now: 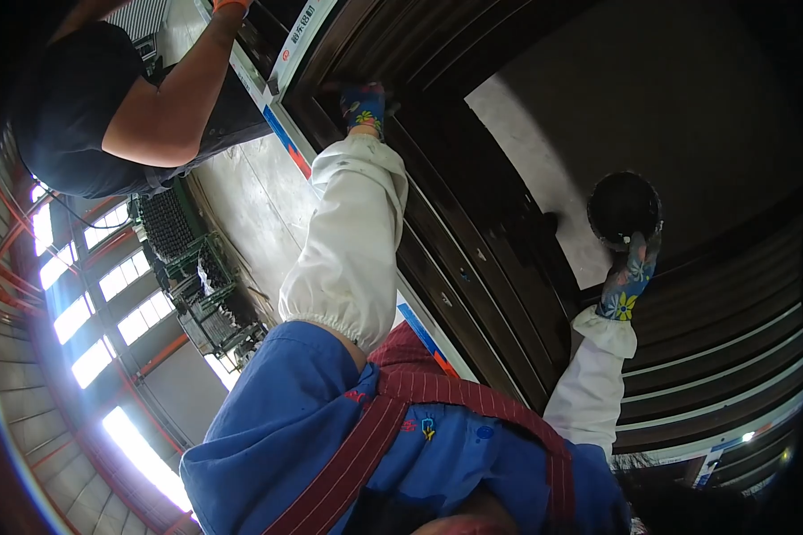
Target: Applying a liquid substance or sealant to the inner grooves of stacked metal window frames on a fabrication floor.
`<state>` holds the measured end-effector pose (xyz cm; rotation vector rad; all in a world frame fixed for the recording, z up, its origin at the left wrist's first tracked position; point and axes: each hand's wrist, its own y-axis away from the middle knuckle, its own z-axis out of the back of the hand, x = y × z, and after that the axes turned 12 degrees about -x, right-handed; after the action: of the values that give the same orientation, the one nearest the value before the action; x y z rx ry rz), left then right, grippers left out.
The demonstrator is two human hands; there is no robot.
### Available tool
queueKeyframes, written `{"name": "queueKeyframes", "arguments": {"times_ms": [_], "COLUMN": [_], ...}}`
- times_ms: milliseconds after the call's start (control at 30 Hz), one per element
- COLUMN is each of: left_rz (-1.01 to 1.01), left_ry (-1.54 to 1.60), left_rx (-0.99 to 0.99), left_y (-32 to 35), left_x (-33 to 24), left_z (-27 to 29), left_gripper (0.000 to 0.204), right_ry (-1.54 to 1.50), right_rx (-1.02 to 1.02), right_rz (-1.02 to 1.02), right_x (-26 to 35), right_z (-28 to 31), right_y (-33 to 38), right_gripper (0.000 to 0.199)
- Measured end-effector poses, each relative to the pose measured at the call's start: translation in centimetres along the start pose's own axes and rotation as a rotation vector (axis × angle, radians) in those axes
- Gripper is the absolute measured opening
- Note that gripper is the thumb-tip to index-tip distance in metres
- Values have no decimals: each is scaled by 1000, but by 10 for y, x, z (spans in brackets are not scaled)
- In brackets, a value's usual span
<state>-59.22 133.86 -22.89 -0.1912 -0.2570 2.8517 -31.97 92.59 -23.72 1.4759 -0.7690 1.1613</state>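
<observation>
My left hand [363,109], in a blue flowered glove, reaches to the upper corner of a dark brown framed panel [459,223]. Its fingers are blurred against the dark surface, and I cannot make out whether they hold anything. Out to the right, my right hand [629,276], in a matching glove, grips the near rim of a round black bucket [625,210]. The bucket's inside is too dark to read. White sleeve covers [348,241] run over both of my forearms.
A person in dark clothes [89,116] stands at the upper left, one arm reaching to the frame's far end. Pale strips with blue and red tape [285,138] edge the frame. Long brown profiles [723,366] lie at right. A green rack [210,285] stands on the floor beyond.
</observation>
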Motion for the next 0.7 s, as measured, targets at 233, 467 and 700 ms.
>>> {"name": "queueKeyframes", "arguments": {"times_ms": [233, 467, 700], "left_rz": [434, 457, 617], "left_ry": [85, 70, 378], "left_rx": [29, 230, 127], "left_y": [22, 22, 37], "left_x": [-76, -60, -48], "left_z": [32, 24, 18], "left_gripper": [27, 24, 92], "right_ry": [26, 185, -47], "right_rx": [-41, 33, -95], "right_rz": [67, 104, -315], "right_x": [-8, -36, -6], "right_z": [11, 31, 9], "right_y": [0, -5, 2], "right_gripper": [42, 34, 33]}}
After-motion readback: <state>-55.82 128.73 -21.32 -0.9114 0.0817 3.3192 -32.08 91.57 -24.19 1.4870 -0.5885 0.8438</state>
